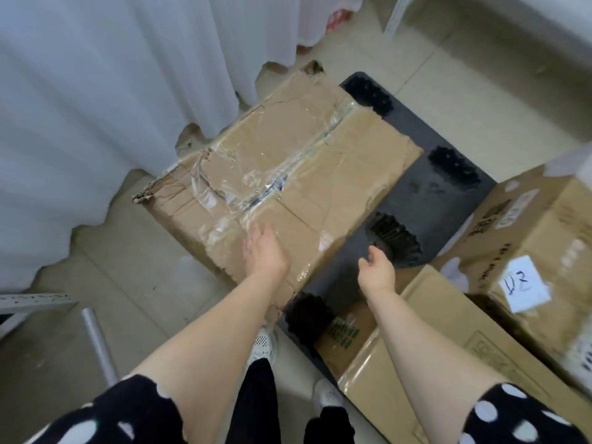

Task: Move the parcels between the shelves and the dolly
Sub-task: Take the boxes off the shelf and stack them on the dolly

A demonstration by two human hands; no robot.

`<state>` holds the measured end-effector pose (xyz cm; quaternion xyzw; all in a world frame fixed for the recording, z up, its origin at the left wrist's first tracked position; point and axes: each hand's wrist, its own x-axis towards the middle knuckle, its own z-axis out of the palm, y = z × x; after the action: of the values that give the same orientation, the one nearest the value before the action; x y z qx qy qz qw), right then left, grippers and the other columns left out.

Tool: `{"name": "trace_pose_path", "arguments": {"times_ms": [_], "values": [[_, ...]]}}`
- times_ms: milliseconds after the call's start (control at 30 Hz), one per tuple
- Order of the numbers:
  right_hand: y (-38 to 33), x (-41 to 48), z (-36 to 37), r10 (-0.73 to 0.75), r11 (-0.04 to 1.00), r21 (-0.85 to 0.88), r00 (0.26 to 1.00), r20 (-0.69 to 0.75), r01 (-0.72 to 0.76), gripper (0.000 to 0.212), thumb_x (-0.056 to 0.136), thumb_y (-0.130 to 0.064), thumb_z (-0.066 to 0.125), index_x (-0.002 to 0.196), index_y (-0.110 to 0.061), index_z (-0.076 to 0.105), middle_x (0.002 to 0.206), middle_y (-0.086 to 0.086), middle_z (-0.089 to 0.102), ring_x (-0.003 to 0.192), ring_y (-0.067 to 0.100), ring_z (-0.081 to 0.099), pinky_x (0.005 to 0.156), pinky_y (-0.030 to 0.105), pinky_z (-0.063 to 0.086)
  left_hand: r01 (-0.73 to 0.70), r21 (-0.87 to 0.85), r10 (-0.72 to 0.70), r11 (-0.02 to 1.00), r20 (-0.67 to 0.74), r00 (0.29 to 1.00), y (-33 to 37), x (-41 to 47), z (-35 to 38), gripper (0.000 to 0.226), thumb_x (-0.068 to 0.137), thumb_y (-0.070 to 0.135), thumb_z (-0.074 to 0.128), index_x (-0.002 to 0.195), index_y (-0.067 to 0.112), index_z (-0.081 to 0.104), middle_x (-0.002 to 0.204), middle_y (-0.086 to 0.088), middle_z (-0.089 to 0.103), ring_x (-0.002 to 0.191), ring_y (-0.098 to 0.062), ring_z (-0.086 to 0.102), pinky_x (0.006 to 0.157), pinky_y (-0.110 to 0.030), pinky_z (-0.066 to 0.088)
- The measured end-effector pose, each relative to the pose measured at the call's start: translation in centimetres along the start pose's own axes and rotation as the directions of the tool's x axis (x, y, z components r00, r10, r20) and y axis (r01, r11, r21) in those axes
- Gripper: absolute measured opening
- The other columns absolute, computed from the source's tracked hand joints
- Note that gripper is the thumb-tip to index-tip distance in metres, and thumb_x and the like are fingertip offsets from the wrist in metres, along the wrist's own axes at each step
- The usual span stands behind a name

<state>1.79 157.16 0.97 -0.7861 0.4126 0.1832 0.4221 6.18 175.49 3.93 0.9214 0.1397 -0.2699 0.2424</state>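
Now: taped box (288, 161), sealed, on dolly (416, 193); L hand (266, 248), R hand (376, 267) loose, holding nothing.

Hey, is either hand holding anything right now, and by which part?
Nothing is held. The left hand is open over the near end of the taped cardboard box; the right hand is open above the black dolly.

Taped parcel (282, 174) on dolly (448, 193), two boxes (400, 363) right of it, curtain (96, 107) behind.

Soft even daylight, slight motion blur, wide-angle edge distortion
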Motion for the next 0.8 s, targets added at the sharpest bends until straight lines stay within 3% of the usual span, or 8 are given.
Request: {"name": "trace_pose_path", "arguments": {"times_ms": [200,400,633,800], "values": [[7.4,-3.1,-5.7,-0.011,0.995,0.098,0.999,-0.041,0.015,0.042,0.099,-0.009,0.045,0.141,-0.009,0.043,0.145,0.013,0.045,0.133,0.028,0.042,0.112,0.039,0.032,-0.118,0.088,0.098,0.989,0.204,0.974,3.6,-8.1,4.4,0.048,0.094,0.028,0.055,0.137,0.01,0.044,0.137,-0.013,0.049,0.125,-0.031,0.048,0.1,-0.038,0.042],[18.9,-6.3,-14.3,0.036,0.996,0.082,0.996,-0.086,-0.029,0.042,0.098,-0.011,0.046,0.14,-0.009,0.044,0.143,0.011,0.046,0.13,0.029,0.045,0.106,0.033,0.034,-0.223,0.293,0.127,0.93,0.314,0.941,7.0,-17.1,13.6,0.037,0.091,0.028,0.055,0.123,0.01,0.051,0.125,-0.012,0.055,0.111,-0.031,0.054,0.088,-0.041,0.048],[31.3,-8.6,-21.4,0.161,0.981,0.129,0.976,-0.143,-0.143,0.046,0.094,-0.01,0.051,0.139,-0.007,0.044,0.141,0.015,0.045,0.129,0.03,0.044,0.11,0.035,0.032,-0.461,0.473,0.205,0.75,0.496,0.843,12.6,-25.5,23.4,0.069,0.088,0.032,0.062,0.146,0.018,0.029,0.15,-0.011,0.029,0.136,-0.032,0.031,0.108,-0.047,0.036],[38.8,-9.8,-24.6,0.29,0.957,0.081,0.93,-0.227,-0.279,0.054,0.092,-0.015,0.056,0.142,-0.007,0.037,0.148,0.016,0.031,0.133,0.032,0.037,0.107,0.034,0.032,-0.612,0.535,0.161,0.583,0.662,0.732,14.5,-28.7,28.4,0.095,0.081,0.035,0.071,0.153,0.03,0.009,0.16,-0.008,-0.001,0.147,-0.033,-0.002,0.113,-0.055,0.024]]}}
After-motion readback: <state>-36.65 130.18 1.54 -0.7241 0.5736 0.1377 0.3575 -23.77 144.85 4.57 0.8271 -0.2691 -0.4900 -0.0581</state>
